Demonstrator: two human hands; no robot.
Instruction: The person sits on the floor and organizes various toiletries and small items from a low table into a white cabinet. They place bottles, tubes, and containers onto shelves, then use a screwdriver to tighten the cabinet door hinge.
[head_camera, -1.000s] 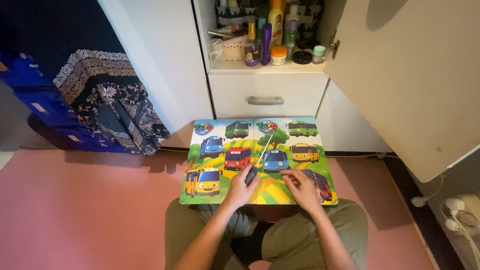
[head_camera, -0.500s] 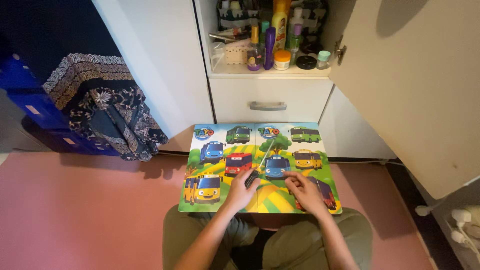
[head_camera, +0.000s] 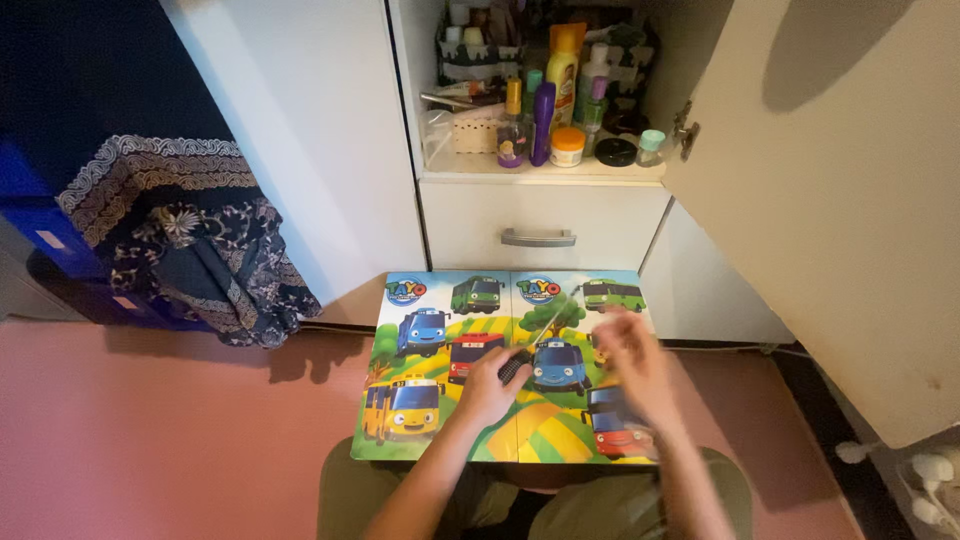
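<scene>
I sit on the floor with a small folding table (head_camera: 420, 410) printed with cartoon buses across my lap. My left hand (head_camera: 488, 388) is closed around the black handle of a screwdriver (head_camera: 530, 345). Its thin metal shaft points up and to the right over the table top. My right hand (head_camera: 630, 360) hovers above the table's right half and is blurred by motion. Whether its fingers hold anything small cannot be made out.
A white cabinet stands behind the table, with a drawer (head_camera: 538, 237) and a shelf of bottles and jars (head_camera: 545, 110). Its open door (head_camera: 830, 200) juts out on the right. A patterned dark cloth (head_camera: 190, 250) hangs over blue boxes at the left. White plugs (head_camera: 930, 470) lie at lower right.
My right hand has lifted from the table's lower right corner and moved up toward the middle right. The left hand keeps hold of the screwdriver. The view has tilted up slightly.
</scene>
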